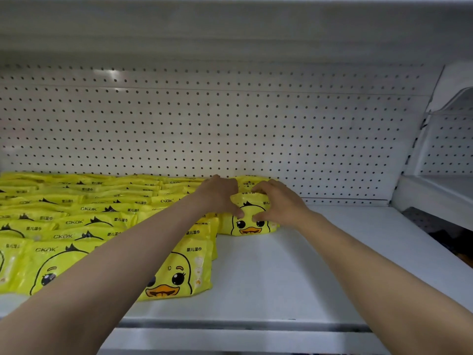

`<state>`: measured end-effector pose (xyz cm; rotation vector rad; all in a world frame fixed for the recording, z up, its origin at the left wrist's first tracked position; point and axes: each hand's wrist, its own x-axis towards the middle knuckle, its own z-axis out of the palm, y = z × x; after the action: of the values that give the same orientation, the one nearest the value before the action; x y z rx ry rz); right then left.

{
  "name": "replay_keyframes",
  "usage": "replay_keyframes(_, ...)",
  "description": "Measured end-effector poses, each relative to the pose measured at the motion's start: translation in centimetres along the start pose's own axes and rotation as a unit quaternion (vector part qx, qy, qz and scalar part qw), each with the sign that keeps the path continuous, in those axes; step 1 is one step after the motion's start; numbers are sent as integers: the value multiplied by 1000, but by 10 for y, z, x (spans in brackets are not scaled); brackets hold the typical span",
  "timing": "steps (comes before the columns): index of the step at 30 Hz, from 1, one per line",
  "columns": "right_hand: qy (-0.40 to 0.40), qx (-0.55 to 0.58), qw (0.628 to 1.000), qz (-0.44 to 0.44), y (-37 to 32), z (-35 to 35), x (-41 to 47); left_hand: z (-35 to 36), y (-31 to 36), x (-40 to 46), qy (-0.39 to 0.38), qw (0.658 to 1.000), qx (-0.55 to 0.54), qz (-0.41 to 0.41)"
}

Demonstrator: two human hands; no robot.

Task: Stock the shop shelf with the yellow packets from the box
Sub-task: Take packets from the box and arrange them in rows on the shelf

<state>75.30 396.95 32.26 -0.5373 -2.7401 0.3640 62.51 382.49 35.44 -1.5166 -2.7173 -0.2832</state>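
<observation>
Rows of yellow packets with a duck face [84, 221] fill the left half of the white shelf [294, 272], leaning back one behind another. At the right end of these rows a short row of yellow packets [249, 224] stands near the pegboard back. My left hand [220, 194] and my right hand [279, 203] both hold the front packet of that short row by its top edge, fingers over the top and thumbs pressing on its face. The box is out of view.
A white pegboard wall [230, 129] backs the shelf. The shelf's right half is bare white board. A neighbouring white shelf unit [440, 190] stands at the right, with a dark gap below it.
</observation>
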Motion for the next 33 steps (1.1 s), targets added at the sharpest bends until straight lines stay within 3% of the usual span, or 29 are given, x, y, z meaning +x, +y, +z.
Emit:
replay_keyframes(10,43,-74,996,24,-8,6,-7,11,-5,3,62,997,45,-3)
replay_keyframes(21,57,-176,978,96,-42,8,-23,13,-7,0,65,996,57,27)
replay_keyframes(26,88,-182,973,113,-68,-14,-34,-14,-14,-22,85,996,13,39)
replay_keyframes(33,124,-127,982,59,-128,-44,-59,-55,-45,-103,169,986,-10,6)
